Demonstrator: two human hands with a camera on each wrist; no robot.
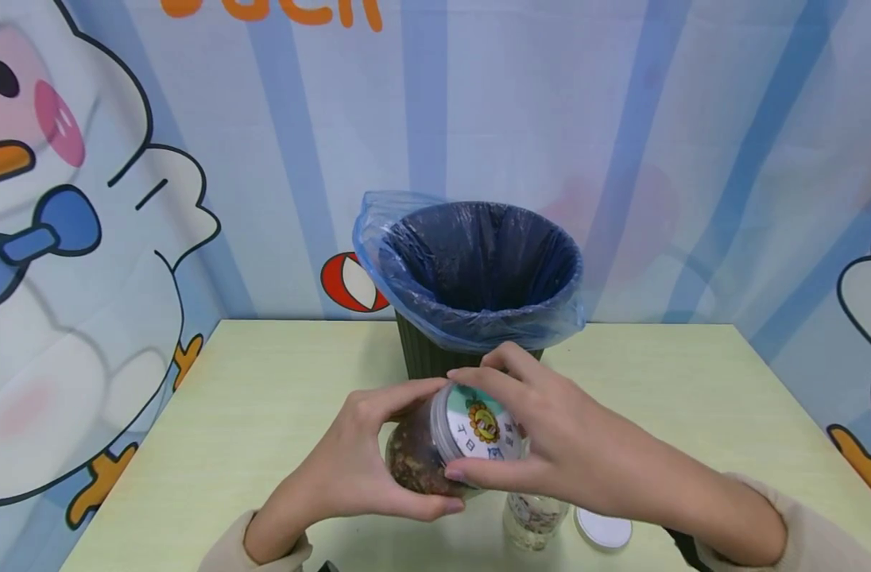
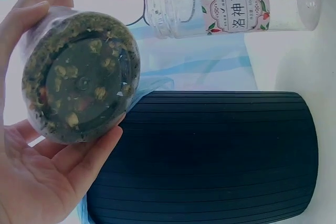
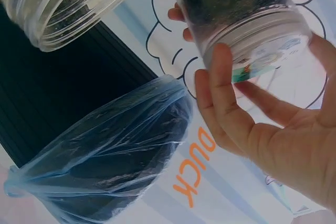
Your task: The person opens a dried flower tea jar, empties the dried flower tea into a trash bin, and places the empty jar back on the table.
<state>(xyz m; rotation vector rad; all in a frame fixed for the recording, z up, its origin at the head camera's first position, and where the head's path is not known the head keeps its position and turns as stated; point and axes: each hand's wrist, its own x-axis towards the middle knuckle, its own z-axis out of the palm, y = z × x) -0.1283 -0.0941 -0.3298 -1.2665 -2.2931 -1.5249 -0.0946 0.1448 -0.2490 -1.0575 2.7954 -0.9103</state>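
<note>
Above the table a clear jar (image 1: 411, 454) with dark, flaky dried contents is tilted, its lid towards me. My left hand (image 1: 353, 461) grips the jar's body, thumb on one side and fingers on the other. In the left wrist view the jar's round base (image 2: 81, 82) shows yellowish bits among the dark contents. My right hand (image 1: 546, 421) grips the rim of the printed lid (image 1: 481, 425), which bears a sunflower picture. The lid sits on the jar's mouth. In the right wrist view, fingers (image 3: 223, 72) and thumb span the lid.
A dark ribbed bin (image 1: 424, 357) with a blue plastic liner (image 1: 478, 246) stands behind the hands. Below my right hand is an uncapped glass jar (image 1: 534, 520), with a floral label in the left wrist view. Beside it a white lid (image 1: 604, 529) lies on the table (image 1: 285, 397).
</note>
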